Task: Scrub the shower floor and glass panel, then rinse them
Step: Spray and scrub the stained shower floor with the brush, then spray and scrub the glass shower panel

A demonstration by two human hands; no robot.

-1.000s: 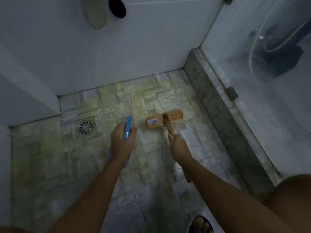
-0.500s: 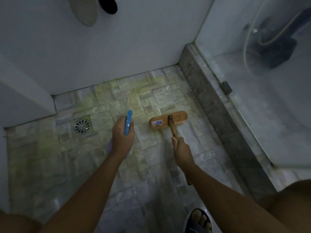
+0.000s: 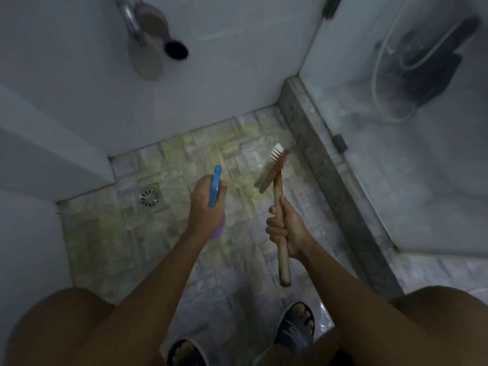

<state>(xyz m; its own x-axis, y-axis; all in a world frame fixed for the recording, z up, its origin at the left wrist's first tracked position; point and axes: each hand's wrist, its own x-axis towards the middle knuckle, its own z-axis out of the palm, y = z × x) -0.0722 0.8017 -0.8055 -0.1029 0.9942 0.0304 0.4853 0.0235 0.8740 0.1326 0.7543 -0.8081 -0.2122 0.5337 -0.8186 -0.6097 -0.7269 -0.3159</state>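
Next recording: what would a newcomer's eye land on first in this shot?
First, the wooden scrub brush near the middle, gripped by the right hand with its pale bristles tipped up off the tiles. Just left of it, the left hand holds a blue-topped spray bottle above the yellowish-stained shower floor, with the round drain further left.

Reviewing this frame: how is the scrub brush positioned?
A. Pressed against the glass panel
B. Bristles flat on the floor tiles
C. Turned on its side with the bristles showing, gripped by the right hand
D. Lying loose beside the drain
C: the right hand grips the wooden handle, and the brush is turned so its pale bristles face the left hand, which holds a spray bottle.
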